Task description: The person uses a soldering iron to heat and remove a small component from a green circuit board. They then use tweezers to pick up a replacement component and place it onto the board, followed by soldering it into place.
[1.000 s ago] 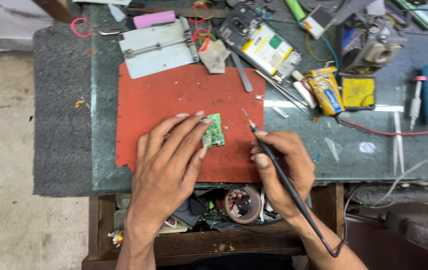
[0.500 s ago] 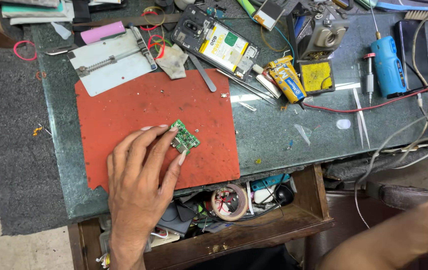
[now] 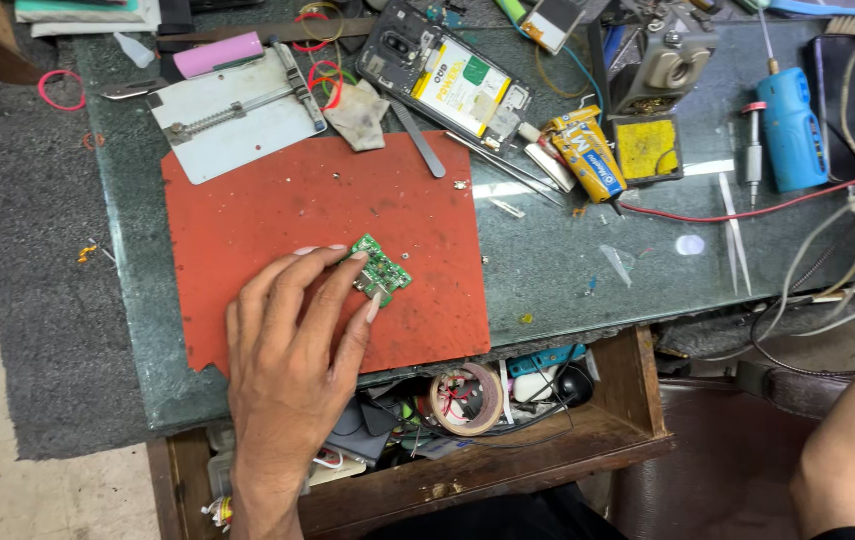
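The left hand [image 3: 292,345] lies flat on the red rubber work mat [image 3: 247,225], fingers spread and loosely open, with the fingertips [image 3: 374,308] pressing down on the small green printed circuit board [image 3: 380,270] and nothing gripped. The board sits toward the mat's near right corner, a short way in from the front edge of the dark green glass-topped bench [image 3: 567,270]. It looks light, thin and stiff, with tiny soldered parts that would be fragile, so the bare edges seem the safest place to pinch it. The right hand is out of view; only a forearm [image 3: 852,450] shows at the lower right, so I cannot tell its fingers. Below the bench front, a wooden drawer [image 3: 507,455] stands open, cluttered with a roll of tape [image 3: 467,398]
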